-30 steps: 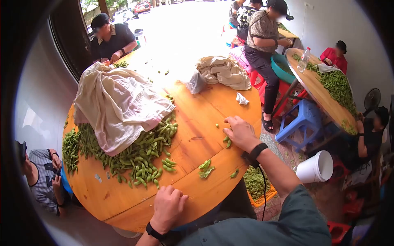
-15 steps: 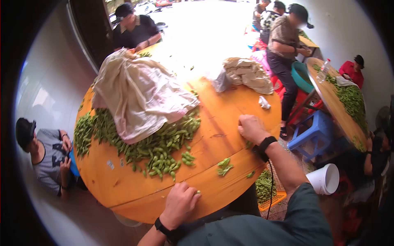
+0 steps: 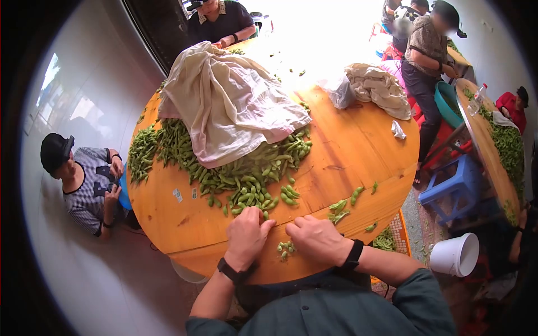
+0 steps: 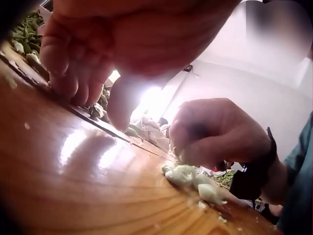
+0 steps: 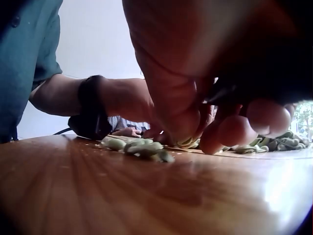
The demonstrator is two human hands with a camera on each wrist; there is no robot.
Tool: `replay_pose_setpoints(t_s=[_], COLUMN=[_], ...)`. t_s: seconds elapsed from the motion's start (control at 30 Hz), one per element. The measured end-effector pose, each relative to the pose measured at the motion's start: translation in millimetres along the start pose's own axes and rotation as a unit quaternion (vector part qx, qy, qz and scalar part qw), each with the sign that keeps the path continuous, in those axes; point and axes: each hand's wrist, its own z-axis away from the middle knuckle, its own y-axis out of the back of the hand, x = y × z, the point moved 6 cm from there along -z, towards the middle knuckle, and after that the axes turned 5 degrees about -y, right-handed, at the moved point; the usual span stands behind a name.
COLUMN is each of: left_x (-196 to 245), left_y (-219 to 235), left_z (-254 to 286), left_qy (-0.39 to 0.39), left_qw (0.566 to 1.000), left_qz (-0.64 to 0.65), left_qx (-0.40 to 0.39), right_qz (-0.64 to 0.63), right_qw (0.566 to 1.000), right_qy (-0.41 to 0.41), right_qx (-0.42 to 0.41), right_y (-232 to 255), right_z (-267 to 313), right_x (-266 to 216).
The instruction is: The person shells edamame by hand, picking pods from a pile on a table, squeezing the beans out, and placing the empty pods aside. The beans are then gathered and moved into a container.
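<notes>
My left hand (image 3: 246, 235) is at the front edge of a heap of green soybean pods (image 3: 246, 182) on the round wooden table. In the left wrist view its fingers (image 4: 71, 83) bend down to the wood, the thumb apart, nothing between them. Close by on the right, my right hand (image 3: 319, 239) is low over the table with bent fingers. In the right wrist view a small pale green bean (image 5: 186, 142) shows at its thumb tip. Several shelled beans (image 3: 284, 250) lie in a small pile between my hands; empty-looking pods (image 3: 338, 211) lie beyond the right hand.
A cream cloth (image 3: 230, 106) covers much of the heap. Another bundled cloth (image 3: 378, 89) and a crumpled tissue (image 3: 398, 130) lie at the far right. Below the table's right edge are an orange crate (image 3: 399, 232) and a white bucket (image 3: 455, 255). Other people sit or stand around.
My right hand has come from the table's right side to beside the left hand. The left hand has shifted to the heap's edge, showing the bean pile. The view has turned left.
</notes>
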Motion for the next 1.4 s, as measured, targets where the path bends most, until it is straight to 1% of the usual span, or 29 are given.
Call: replay_pose_setpoints(t_s=[0.07, 0.1, 0.13, 0.2, 0.27, 0.33, 0.47, 0.53, 0.67, 0.73, 0.77, 0.83, 0.87, 0.93, 0.97, 1.03, 1.07, 1.13, 1.17, 1.23, 1.27, 1.33, 1.37, 1.4], left_x=[0, 0, 0, -2, 2, 10, 12, 14, 25, 25, 30, 31, 33, 33, 33, 33, 33, 34, 36, 51, 51, 64, 63, 53], left_y=[0, 0, 1, 1, 1, 4, 2, 1, 0, -5, -6, -14, -16, -20, -21, -23, -23, -22, -21, -10, -10, -5, -6, -11], left_z=[0, 1, 3, 5, 5, 4, 1, 0, 9, 15, 17, 24, 27, 31, 32, 33, 33, 32, 32, 30, 30, 29, 30, 31], left_qy=[-0.006, -0.019, -0.032, -0.034, -0.038, -0.041, -0.043, -0.077, -0.075, 0.005, 0.006, 0.071, 0.073, 0.093, 0.095, 0.092, 0.093, 0.089, 0.089, -0.014, -0.014, -0.128, -0.128, -0.059], left_qw=[1.000, 0.999, 0.998, 0.998, 0.998, 0.998, 0.999, 0.996, 0.996, 0.987, 0.986, 0.951, 0.951, 0.935, 0.935, 0.937, 0.937, 0.941, 0.941, 0.978, 0.978, 0.986, 0.986, 0.978], left_qz=[-0.025, -0.028, -0.030, -0.028, -0.025, -0.027, -0.020, -0.018, 0.016, 0.162, 0.164, 0.301, 0.301, 0.342, 0.342, 0.336, 0.336, 0.325, 0.325, 0.208, 0.209, 0.103, 0.103, 0.202], left_qx=[0.004, 0.023, 0.040, 0.046, 0.051, 0.044, 0.027, 0.033, 0.038, 0.008, 0.004, -0.008, -0.009, -0.015, -0.015, -0.024, -0.024, -0.019, -0.020, 0.014, 0.013, 0.040, 0.040, 0.007], right_qz=[-0.084, -0.132, -0.132, -0.175, -0.178, -0.262, -0.265, -0.252, -0.263, -0.293, -0.294, -0.301, -0.302, -0.296, -0.296, -0.256, -0.256, -0.205, -0.205, -0.137, -0.137, -0.154, -0.154, -0.212], right_qw=[0.996, 0.988, 0.988, 0.979, 0.978, 0.960, 0.958, 0.960, 0.953, 0.943, 0.943, 0.940, 0.940, 0.945, 0.945, 0.957, 0.957, 0.970, 0.970, 0.985, 0.985, 0.983, 0.983, 0.972], right_qy=[-0.037, -0.060, -0.061, -0.075, -0.079, -0.069, -0.071, -0.068, -0.093, -0.103, -0.108, -0.109, -0.110, -0.091, -0.092, -0.083, -0.083, -0.079, -0.080, -0.077, -0.078, -0.071, -0.071, -0.082], right_qx=[0.022, 0.056, 0.056, 0.074, 0.078, 0.075, 0.083, 0.099, 0.121, 0.118, 0.117, 0.115, 0.113, 0.107, 0.105, 0.112, 0.110, 0.102, 0.101, 0.066, 0.066, 0.066, 0.066, 0.055], right_y=[-2, 0, 0, 4, 8, 15, 14, 13, 11, 8, 6, 1, -1, -4, -5, -5, -4, -3, -2, -6, -6, -7, -7, -9], right_z=[1, 3, 6, 13, 18, 23, 25, 24, 21, 20, 19, 19, 19, 19, 19, 20, 20, 20, 21, 21, 21, 21, 21, 21], right_x=[2, 9, 14, 30, 36, 33, 28, 26, 21, 20, 19, 19, 19, 17, 17, 15, 15, 10, 9, 4, 4, 4, 6, 11])
